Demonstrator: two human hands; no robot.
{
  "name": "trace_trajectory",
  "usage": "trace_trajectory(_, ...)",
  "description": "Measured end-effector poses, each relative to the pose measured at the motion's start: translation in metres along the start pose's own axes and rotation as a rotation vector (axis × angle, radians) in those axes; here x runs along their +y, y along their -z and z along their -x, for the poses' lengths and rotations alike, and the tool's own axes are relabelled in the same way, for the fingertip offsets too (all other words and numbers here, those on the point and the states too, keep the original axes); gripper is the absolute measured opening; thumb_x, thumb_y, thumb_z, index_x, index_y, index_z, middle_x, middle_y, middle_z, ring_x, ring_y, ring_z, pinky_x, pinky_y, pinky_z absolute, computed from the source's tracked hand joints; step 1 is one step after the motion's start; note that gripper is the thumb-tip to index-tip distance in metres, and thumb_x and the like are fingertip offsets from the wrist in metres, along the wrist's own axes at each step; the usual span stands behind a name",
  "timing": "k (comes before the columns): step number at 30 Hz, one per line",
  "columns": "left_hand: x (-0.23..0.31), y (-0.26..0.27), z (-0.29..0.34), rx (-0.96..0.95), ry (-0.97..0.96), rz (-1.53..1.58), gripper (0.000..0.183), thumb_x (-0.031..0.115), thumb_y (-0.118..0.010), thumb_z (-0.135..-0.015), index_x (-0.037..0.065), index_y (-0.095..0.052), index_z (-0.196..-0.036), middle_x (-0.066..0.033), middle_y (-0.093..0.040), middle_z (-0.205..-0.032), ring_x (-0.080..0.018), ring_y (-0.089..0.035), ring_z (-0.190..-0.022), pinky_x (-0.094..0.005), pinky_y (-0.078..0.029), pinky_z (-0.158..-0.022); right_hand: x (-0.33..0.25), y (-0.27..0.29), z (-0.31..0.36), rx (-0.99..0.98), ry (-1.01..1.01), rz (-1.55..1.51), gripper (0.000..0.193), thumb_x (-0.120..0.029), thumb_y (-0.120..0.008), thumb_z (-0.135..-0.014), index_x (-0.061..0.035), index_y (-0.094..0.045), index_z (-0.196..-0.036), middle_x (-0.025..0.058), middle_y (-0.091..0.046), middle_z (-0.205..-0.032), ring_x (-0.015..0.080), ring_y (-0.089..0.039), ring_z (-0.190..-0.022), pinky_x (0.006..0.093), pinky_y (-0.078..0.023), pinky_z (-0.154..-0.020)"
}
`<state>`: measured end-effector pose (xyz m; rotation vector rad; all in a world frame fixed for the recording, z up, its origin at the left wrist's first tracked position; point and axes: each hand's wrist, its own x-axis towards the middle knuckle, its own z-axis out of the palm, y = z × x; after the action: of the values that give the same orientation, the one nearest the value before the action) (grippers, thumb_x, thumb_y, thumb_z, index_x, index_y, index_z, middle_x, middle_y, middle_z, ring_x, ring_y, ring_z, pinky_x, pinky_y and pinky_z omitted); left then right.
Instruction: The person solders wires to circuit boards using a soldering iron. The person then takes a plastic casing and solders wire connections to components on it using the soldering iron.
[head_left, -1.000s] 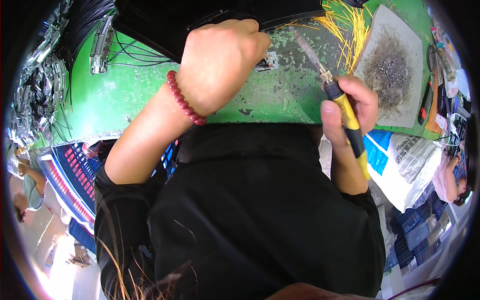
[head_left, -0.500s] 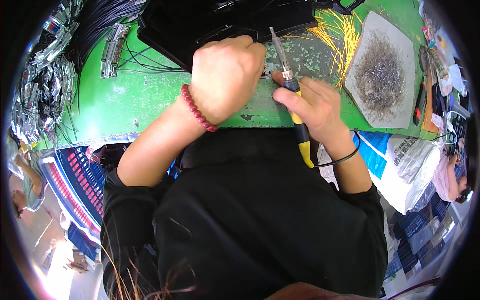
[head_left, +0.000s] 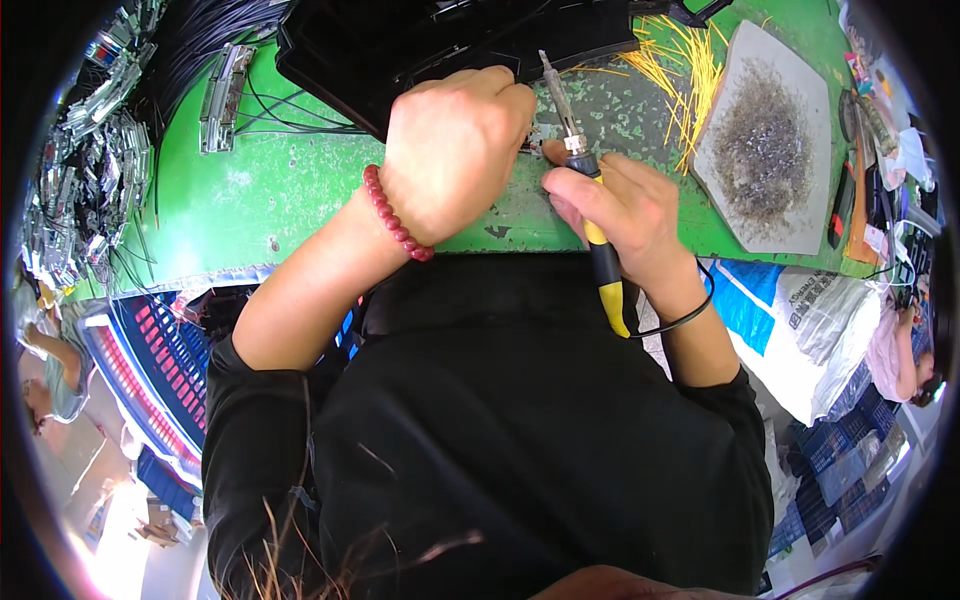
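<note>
My right hand (head_left: 632, 212) is closed around a soldering iron (head_left: 602, 245) with a yellow and black handle. The iron's metal tip points away from me, over the green worktop, and its black cord bends past my wrist. Just to the left, my left hand (head_left: 455, 145) is curled with its back up, a red bead bracelet on the wrist. Whatever its fingers pinch is hidden beneath it. A small part (head_left: 530, 142), too covered to name, shows between the two hands. Dark wires (head_left: 310, 127) run toward my left hand from a clear-and-silver module (head_left: 224, 98).
A large black plastic housing (head_left: 420, 35) lies beyond my hands. Yellow sticks or wires (head_left: 690, 85) lie scattered beside a grey board (head_left: 725, 195) bearing dark debris. Many silver modules (head_left: 85, 190) with black wires are heaped at left. Tools (head_left: 842, 205) line the right edge.
Both hands have shifted very slightly, the iron with the right one. My grips look the same.
</note>
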<state>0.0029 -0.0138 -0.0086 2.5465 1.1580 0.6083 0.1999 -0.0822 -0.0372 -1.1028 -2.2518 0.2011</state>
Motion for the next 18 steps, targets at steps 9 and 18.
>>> trace_trajectory(9,-0.006,0.001,-0.003,-0.055,-0.023,0.029,0.006,0.007,-0.066,-0.077,0.006,-0.063,-0.081,-0.0067,-0.059,-0.080,-0.0277,-0.062,-0.077,-0.0367,-0.050,-0.064,0.001,0.003,-0.006,0.038,-0.009,-0.061,0.035,-0.014,-0.074,-0.071,-0.0188,-0.067,-0.106,-0.0009,-0.044,-0.058,0.0168,-0.048,-0.053,0.0312,-0.038,-0.045)
trace_trajectory(18,-0.008,0.003,-0.002,-0.052,-0.066,0.033,0.008,0.007,-0.068,-0.076,0.007,-0.065,-0.083,-0.0062,-0.059,-0.080,-0.0271,-0.062,-0.077,-0.0366,-0.050,-0.063,0.005,0.035,0.023,0.229,-0.325,-0.223,0.070,-0.054,-0.057,-0.092,0.0096,-0.059,-0.121,0.0170,-0.067,-0.095,0.0156,-0.061,-0.068,0.0265,-0.050,-0.061)
